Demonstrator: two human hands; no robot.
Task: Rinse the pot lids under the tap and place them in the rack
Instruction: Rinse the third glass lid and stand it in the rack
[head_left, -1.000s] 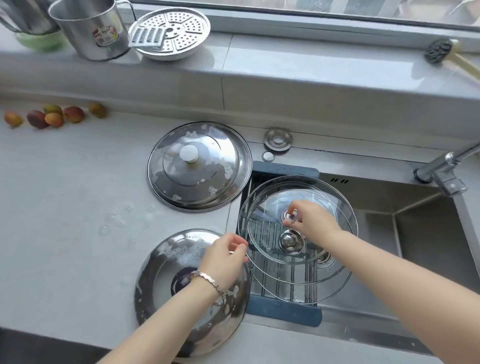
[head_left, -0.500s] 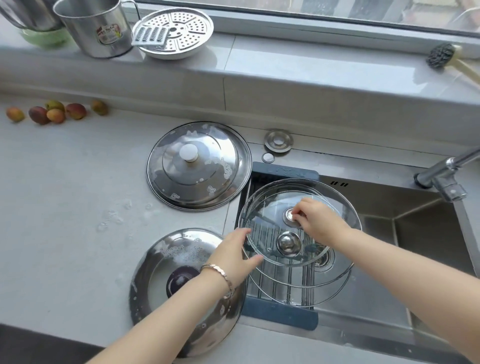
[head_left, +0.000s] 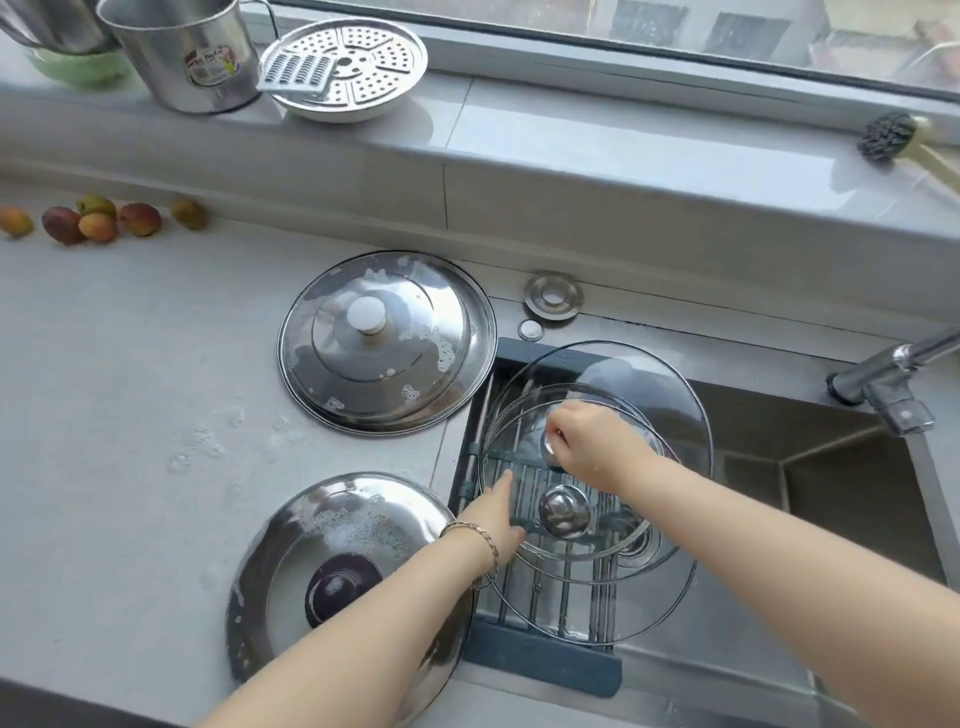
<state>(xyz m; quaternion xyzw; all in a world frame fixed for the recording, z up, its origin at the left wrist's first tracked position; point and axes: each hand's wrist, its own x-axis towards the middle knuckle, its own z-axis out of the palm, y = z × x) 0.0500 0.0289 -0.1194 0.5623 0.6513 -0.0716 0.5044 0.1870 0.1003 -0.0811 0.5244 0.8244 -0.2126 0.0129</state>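
Three glass lids are stacked on the rack (head_left: 540, 667) over the sink's left end. My right hand (head_left: 592, 449) grips the knob of the top glass lid (head_left: 660, 379), which is tilted up toward the back. A second glass lid with a steel knob (head_left: 563, 512) lies beneath it, and a third glass lid's rim (head_left: 670, 618) shows lower. My left hand (head_left: 496, 512) reaches over the rack, fingers straight against the stack's left rim. Two soapy steel lids sit on the counter: one with a white knob (head_left: 387, 340), one with a dark knob (head_left: 337, 577).
The tap (head_left: 891, 387) juts in at the right above the sink basin (head_left: 810, 509). A steel pot (head_left: 182, 52), a steamer plate (head_left: 345, 67) and a brush (head_left: 888, 135) stand on the sill. Several small fruits (head_left: 98, 221) lie at the counter's far left. Foam spots dot the counter.
My right hand has raised and tilted the top glass lid toward the back. My left hand has moved from the dark-knobbed steel lid to the glass lids' left rim.
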